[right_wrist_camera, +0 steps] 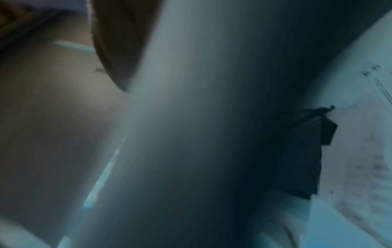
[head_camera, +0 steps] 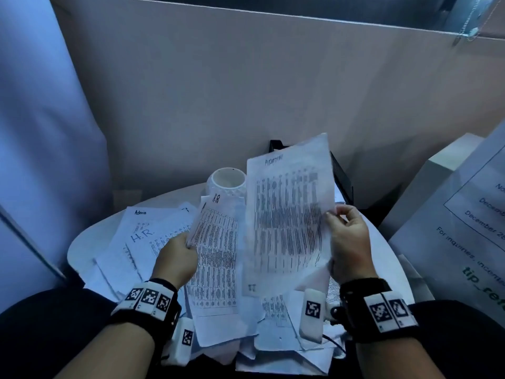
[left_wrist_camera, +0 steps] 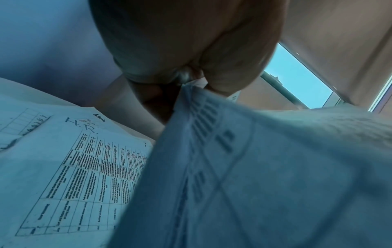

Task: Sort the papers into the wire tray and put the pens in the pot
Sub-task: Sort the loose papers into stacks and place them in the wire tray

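Left hand (head_camera: 179,257), lower centre-left of the head view: fingers curled, pinching the left edge of a printed sheet headed "H.R" (head_camera: 216,258); the left wrist view shows the same grip from below, with the sheet's corner caught between thumb and fingers (left_wrist_camera: 222,67). Right hand (head_camera: 347,242), centre-right of the head view: thumb and fingers pinching the right edge of a second printed sheet (head_camera: 289,214), raised and tilted, its handwritten heading too blurred to read. The right wrist view is smeared; nothing of the grip can be read there. Loose papers (head_camera: 142,242): a heap spread over the round white counter (head_camera: 79,242), below and around both hands; topmost at the left are a sheet headed "Admin" and one marked "H.R." in pen. White pot (head_camera: 226,181): upright on the counter at frame centre, just behind the two held sheets, its faceted side partly covered by them. Wire tray (head_camera: 341,179): black, at the far right of the counter, largely hidden behind the raised sheet. A large printed notice (head_camera: 464,231) stands at the right edge of the frame. A beige partition wall (head_camera: 246,91) fills the upper frame. Both wrists carry black bands with marker tags.
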